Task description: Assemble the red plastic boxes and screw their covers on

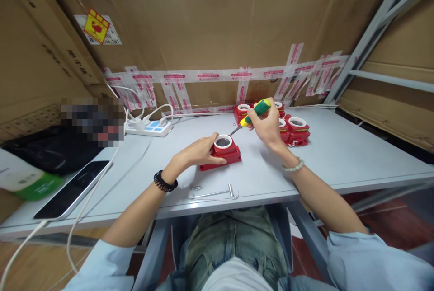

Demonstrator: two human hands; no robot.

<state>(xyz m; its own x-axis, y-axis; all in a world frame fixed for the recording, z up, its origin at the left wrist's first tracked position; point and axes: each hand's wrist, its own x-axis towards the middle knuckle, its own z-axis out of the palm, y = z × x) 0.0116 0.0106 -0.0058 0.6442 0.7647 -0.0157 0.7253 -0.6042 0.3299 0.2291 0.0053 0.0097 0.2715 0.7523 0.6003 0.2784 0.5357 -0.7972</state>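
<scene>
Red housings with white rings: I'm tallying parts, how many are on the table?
5 visible: one under the left hand at, and four clustered behind the right hand, at. The hand may hide more.

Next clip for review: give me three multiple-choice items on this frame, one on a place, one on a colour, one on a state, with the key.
1. Where does the phone lie?
A. left part of the table
B. on the red block
C. on the floor

2. What colours is the screwdriver handle?
A. blue and white
B. green and yellow
C. all black

3. What is the left hand doing?
A. hanging free
B. gripping the phone
C. resting on the red block

Key: 1 A, it lies near the table's left edge; 2 B, seen in the right hand; 3 C, fingers lie along the block's side.
</scene>
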